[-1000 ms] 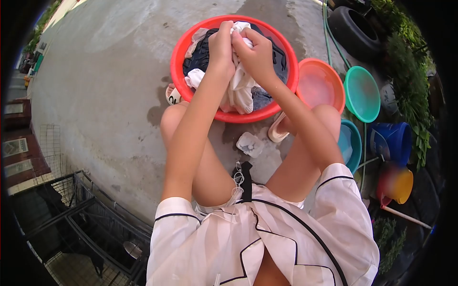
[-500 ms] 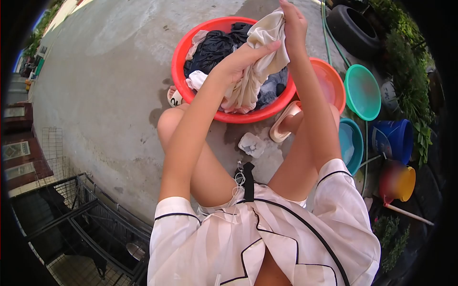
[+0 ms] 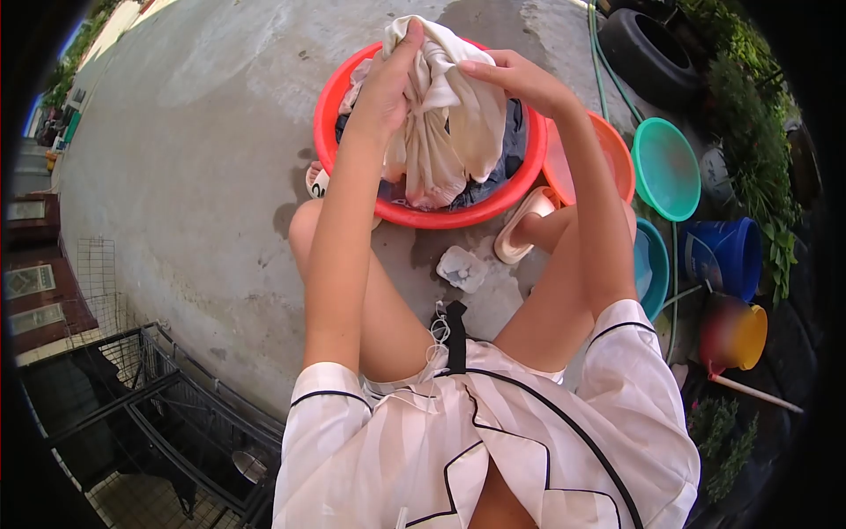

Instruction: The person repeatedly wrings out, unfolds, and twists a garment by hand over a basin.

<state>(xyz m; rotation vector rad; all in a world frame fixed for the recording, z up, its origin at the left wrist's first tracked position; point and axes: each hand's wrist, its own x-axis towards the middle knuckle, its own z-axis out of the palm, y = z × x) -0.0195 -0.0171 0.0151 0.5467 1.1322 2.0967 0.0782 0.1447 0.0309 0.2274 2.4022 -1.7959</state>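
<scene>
A wet cream-coloured cloth garment (image 3: 441, 132) is held up by both hands over a large red basin (image 3: 476, 214). Its lower folds hang down into the basin. My left hand (image 3: 392, 88) grips the garment's upper left side, thumb pressed on the fabric. On the upper right, my right hand (image 3: 520, 79) pinches the edge between thumb and fingers. Dark wet laundry (image 3: 511, 172) lies in the basin around it, partly hidden by the garment. The garment's exact kind cannot be made out.
Right of the basin stand an orange basin (image 3: 608, 154), a green basin (image 3: 667, 167), a teal basin (image 3: 648, 264) and a blue bucket (image 3: 723, 256). A small clear container (image 3: 462, 269) sits on the concrete between my feet. A tyre (image 3: 652, 53) and a hose (image 3: 608, 70) lie beyond.
Both hands have shifted left with the garment, and my right hand has come lower. The cloth is now spread wider between them instead of stretched up to the right.
</scene>
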